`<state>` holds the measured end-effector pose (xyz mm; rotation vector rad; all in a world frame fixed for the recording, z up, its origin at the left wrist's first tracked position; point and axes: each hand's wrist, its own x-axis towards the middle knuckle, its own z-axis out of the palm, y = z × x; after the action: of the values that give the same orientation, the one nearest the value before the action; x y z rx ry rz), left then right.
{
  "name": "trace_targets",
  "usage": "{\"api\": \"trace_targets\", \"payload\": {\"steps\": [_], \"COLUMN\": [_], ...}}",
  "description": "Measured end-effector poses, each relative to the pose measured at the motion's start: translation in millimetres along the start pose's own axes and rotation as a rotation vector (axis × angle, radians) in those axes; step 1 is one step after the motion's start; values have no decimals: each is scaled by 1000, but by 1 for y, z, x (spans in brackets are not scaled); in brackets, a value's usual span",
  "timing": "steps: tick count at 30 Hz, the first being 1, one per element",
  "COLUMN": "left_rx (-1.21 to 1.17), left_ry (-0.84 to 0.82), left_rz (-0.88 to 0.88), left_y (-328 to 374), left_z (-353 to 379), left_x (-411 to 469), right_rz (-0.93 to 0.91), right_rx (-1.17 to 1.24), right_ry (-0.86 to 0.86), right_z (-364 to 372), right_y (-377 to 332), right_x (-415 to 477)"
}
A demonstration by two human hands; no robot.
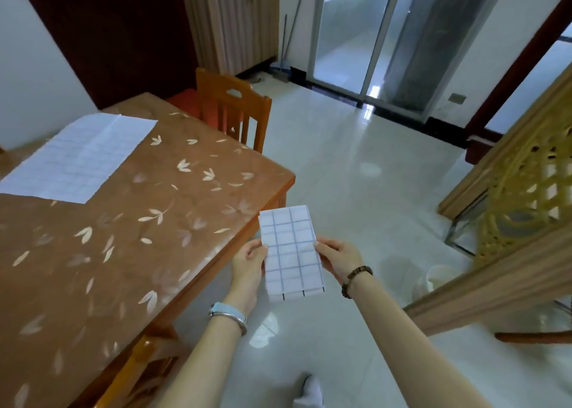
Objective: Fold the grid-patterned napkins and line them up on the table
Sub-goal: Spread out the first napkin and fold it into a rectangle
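A folded white napkin with a blue grid (291, 249) is held upright in the air, just off the table's right corner. My left hand (249, 265) pinches its left edge and my right hand (339, 257) pinches its right edge. A larger unfolded grid napkin (77, 157) lies flat on the far left of the wooden table (161, 222), which has a brown leaf-patterned cover.
One wooden chair (235, 107) stands at the table's far side and another (136, 373) at its near edge. A carved wooden screen (510, 215) stands on the right. Tiled floor (356, 166) runs to glass sliding doors.
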<state>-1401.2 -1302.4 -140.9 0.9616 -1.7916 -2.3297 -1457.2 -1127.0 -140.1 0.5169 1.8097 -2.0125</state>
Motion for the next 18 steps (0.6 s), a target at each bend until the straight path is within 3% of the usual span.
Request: {"api": "trace_targets", "payload": {"steps": [7,18], "left_rx": [-17,17], "left_ry": [88,183], "left_rz": [-7,-11], "left_y": [2,17], "left_z": [41,78], "left_x": [27,95], "right_rz": [-3,52], "right_rx": [-143,-171], "right_ry": [-125,-207], "right_z": [-18,-12], "right_y": [-34,-63], "right_x": [66,155]}}
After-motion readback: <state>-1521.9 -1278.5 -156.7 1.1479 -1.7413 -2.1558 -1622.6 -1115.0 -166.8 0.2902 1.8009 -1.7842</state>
